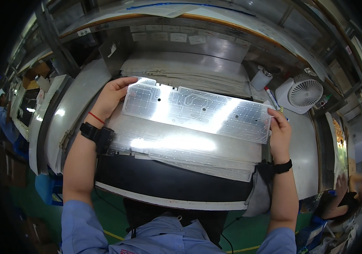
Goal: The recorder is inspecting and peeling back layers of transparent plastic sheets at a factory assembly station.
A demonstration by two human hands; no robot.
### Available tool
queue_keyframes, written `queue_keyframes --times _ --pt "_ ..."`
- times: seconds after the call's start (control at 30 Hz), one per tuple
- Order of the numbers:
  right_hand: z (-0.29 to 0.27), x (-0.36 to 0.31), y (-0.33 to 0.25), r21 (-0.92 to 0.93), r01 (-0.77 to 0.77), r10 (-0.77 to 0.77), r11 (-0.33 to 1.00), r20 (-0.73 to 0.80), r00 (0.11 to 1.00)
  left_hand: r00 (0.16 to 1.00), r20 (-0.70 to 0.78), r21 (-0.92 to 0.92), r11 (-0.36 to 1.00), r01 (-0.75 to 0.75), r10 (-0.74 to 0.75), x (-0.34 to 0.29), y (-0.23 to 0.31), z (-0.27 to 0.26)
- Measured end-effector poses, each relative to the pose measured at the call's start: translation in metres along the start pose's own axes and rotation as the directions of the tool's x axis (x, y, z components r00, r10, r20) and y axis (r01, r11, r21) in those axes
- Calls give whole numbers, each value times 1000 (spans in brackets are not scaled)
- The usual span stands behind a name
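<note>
Between my hands is a long, clear plastic sheet printed with fine circuit lines, like a keyboard membrane. My left hand pinches its upper left corner, and my right hand grips the right end with the thumb and fingers. Bright light reflects off the sheet in broad bands. It is raised over a stack of similar clear sheets lying on a black mat. Behind it, more flat sheets are piled toward the back of the bench.
A small white fan stands at the right rear, with a white bottle and a red-capped marker beside it. A shelf crosses above the bench. Sheet stacks stand at left. Another person is at the far right.
</note>
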State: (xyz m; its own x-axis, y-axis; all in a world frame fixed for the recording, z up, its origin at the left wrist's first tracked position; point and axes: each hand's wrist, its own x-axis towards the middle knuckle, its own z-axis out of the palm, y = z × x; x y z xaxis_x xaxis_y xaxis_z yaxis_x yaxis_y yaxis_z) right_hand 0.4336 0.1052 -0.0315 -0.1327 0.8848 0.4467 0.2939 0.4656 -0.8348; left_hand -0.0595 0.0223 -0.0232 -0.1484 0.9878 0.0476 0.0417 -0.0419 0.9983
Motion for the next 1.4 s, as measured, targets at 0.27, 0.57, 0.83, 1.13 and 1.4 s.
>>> queue_keyframes --times 0.27,0.57,0.83,1.13,1.4 --pt "2 0 -3 222 -80 75 972 32 997 1000 10 39 999 -20 20 1 -4 -4" --pt "1 0 -1 188 -44 41 981 21 999 1000 -2 37 999 -20 20 1 -3 -3" --pt "1 1 -7 173 -180 185 968 -14 983 997 -69 94 995 -23 30 1 -4 -1" --pt "5 -2 -6 269 -262 221 927 172 960 997 -13 0 997 76 -76 4 -4 -6" --pt "9 -2 -7 181 -262 244 948 116 963 991 -106 -164 984 66 -84 12 -18 -23"
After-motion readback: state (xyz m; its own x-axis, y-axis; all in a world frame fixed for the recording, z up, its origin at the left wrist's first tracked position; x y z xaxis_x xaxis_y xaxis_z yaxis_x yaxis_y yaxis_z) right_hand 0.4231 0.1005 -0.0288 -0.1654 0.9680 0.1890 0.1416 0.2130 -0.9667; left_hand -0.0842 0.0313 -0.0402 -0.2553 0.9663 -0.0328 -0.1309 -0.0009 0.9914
